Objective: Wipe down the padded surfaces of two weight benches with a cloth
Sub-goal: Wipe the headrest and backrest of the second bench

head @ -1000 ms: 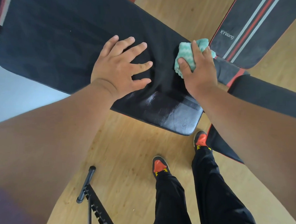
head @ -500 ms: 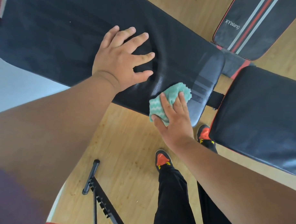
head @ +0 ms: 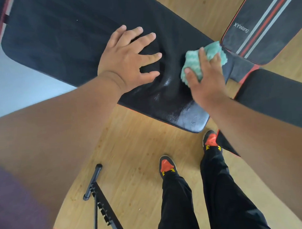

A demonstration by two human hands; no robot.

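Observation:
A long black padded bench pad (head: 67,35) runs across the top of the view. My left hand (head: 127,58) lies flat on it with fingers spread, denting the padding. My right hand (head: 205,78) presses a crumpled teal cloth (head: 193,61) onto the pad near its right end, fingers over the cloth. The pad's near corner (head: 189,116) shines wet. A second black pad with grey and red stripes (head: 267,24) lies at the upper right. Under my right forearm sits another black pad with red trim (head: 274,94).
The floor (head: 131,149) is light wood. My legs in black trousers and two orange-and-black shoes (head: 166,167) stand just below the bench. A black metal bench frame with a notched bar (head: 98,198) lies on the floor at lower left.
My right hand has swept the cloth from the pad's near edge back up toward its far right end. My left hand has stayed planted on the pad.

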